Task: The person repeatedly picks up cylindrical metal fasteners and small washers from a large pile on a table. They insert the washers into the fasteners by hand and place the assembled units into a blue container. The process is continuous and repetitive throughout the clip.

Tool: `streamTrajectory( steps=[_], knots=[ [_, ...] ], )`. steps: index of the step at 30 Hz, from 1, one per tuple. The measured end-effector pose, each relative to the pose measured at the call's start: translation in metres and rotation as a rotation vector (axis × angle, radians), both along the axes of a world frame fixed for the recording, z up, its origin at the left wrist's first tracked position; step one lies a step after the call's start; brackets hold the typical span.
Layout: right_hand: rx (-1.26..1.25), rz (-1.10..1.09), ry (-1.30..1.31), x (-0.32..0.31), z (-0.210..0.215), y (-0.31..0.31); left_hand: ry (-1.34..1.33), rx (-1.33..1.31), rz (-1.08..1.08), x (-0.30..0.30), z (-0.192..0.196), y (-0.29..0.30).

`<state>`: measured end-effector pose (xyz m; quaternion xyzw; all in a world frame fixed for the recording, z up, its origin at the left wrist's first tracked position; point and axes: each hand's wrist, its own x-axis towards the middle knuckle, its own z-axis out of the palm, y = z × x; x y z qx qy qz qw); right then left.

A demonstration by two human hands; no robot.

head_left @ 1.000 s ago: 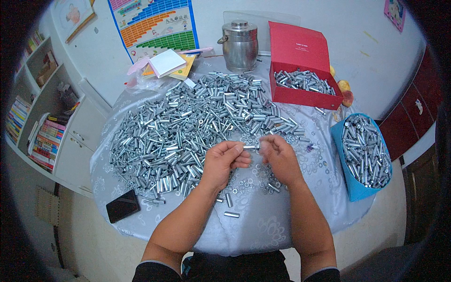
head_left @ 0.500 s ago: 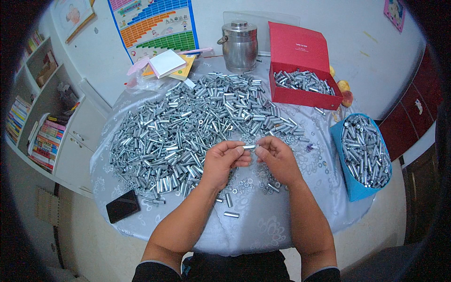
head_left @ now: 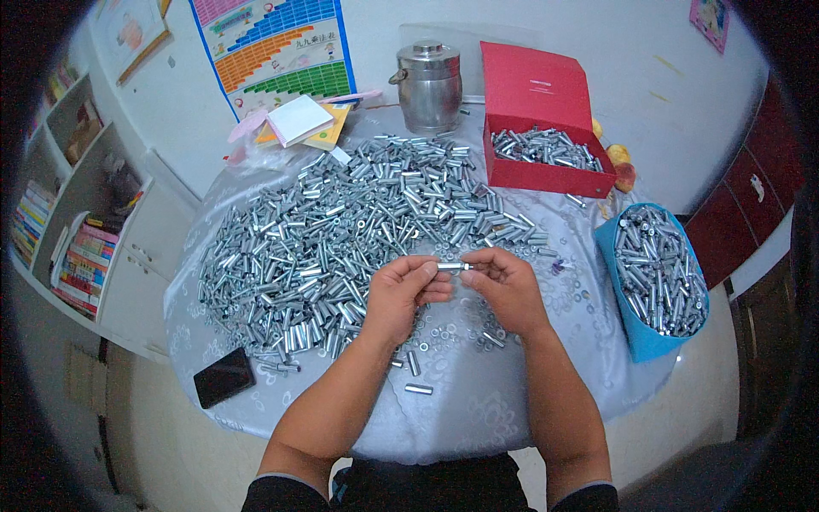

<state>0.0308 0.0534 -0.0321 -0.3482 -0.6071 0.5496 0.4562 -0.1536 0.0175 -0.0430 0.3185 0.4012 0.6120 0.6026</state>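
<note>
A: What's held?
B: A small metal sleeve (head_left: 450, 266), above the table's (head_left: 478, 401) middle. Your left hand (head_left: 408, 294) and right hand (head_left: 505, 286) each pinch one end, fingers closed on it.
A: Around it?
B: Heap of sleeves (head_left: 341, 230) just behind; blue bag (head_left: 657, 282) at the right edge, red box (head_left: 546, 128) at the far edge, black phone (head_left: 223, 376) near-left.
</note>
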Motion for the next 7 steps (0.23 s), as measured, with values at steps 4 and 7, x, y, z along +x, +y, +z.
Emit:
streamTrajectory(
  steps=[4,7],
  knots=[
    [-0.072,-0.053,-0.062,0.013,0.004,-0.010,0.113,0.049,-0.037,0.008,0.008,-0.002],
    [0.019,-0.099,0.044,0.014,0.009,-0.017,0.110,0.105,-0.067,0.010,0.011,-0.003]
  ],
)
